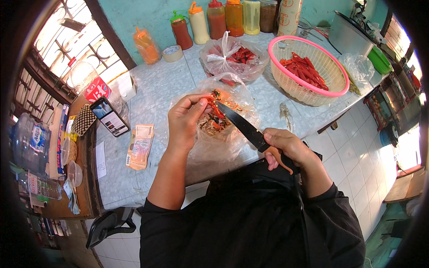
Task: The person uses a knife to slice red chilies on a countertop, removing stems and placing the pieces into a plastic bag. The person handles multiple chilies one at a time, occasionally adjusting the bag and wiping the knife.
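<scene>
Pinched in the fingertips of my left hand point(185, 117) is a split red chili pepper point(215, 108). My right hand point(288, 145) is wrapped round the orange-brown handle of a dark-bladed knife point(245, 128). Its tip reaches up and left to the chili, apparently touching it. Beneath both lies an opened clear plastic bag point(214, 152) with chili seeds and scraps point(216, 126) in it. Beyond, a knotted clear bag point(257, 60) holds more red chilies. To its right, a cream basket point(290, 85) with a pink rim contains several split red chilies point(304, 69).
Sauce bottles point(217, 20) line the wall, with a tape roll point(172, 52) near them. Left on the marbled table point(120, 187) are banknotes point(140, 145) and a propped phone point(110, 117). A large metal pot point(351, 35) stands far right.
</scene>
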`<state>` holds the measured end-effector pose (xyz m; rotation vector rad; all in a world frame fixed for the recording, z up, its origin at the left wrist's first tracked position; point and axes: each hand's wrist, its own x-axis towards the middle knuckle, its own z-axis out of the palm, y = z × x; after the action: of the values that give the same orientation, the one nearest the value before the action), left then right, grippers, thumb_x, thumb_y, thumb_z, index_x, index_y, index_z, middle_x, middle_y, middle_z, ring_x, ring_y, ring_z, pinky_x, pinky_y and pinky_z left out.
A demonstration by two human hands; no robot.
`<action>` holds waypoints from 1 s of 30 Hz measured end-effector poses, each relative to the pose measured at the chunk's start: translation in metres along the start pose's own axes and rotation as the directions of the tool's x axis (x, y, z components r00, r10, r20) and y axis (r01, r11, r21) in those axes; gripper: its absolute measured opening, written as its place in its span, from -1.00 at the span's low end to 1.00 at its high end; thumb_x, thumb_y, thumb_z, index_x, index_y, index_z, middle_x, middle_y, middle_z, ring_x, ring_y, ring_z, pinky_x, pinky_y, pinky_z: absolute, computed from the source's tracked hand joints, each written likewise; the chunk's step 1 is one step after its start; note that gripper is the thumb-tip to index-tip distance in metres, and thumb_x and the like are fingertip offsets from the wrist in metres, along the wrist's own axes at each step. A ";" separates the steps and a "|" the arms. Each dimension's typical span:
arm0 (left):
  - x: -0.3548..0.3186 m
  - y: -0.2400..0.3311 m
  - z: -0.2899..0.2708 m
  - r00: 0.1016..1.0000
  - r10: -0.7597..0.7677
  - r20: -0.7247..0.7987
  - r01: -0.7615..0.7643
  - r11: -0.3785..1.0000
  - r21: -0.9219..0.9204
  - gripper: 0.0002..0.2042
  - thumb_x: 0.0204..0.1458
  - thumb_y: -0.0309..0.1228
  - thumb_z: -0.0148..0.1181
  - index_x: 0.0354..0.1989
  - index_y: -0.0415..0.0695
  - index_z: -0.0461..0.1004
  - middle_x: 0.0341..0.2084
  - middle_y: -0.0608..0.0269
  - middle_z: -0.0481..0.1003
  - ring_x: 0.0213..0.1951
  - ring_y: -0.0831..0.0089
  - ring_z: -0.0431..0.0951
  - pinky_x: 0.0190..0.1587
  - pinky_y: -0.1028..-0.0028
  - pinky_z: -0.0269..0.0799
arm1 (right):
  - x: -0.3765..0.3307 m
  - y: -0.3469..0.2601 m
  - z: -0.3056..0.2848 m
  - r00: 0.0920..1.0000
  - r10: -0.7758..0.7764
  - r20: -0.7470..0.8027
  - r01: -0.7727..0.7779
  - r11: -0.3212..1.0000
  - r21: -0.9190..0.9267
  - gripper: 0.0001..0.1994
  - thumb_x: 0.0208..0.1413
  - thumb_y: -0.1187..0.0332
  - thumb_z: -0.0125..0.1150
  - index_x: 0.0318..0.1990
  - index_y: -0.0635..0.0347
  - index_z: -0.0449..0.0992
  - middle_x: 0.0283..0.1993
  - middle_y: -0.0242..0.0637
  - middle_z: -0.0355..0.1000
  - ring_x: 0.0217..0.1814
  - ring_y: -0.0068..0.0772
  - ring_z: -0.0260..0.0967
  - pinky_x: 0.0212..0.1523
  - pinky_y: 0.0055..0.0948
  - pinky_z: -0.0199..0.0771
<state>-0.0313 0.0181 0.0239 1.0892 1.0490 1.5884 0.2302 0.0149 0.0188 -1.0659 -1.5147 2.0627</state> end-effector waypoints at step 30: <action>-0.001 -0.003 0.001 0.999 -0.037 0.022 0.037 0.999 0.013 -0.85 0.06 -0.47 0.09 -0.25 -0.27 0.49 -0.34 0.22 0.51 -0.33 0.56 0.50 -0.23 0.59 0.47 | 0.001 0.006 -0.004 0.999 0.042 -0.001 -0.042 0.999 0.002 -0.70 0.23 0.15 -0.15 -0.37 0.20 0.32 -0.66 -0.25 0.34 -0.71 -0.43 0.35 -0.69 -0.56 0.36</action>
<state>-0.0290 0.0178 0.0207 1.0877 1.0596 1.5387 0.2337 0.0159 0.0120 -1.1063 -1.5015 2.0911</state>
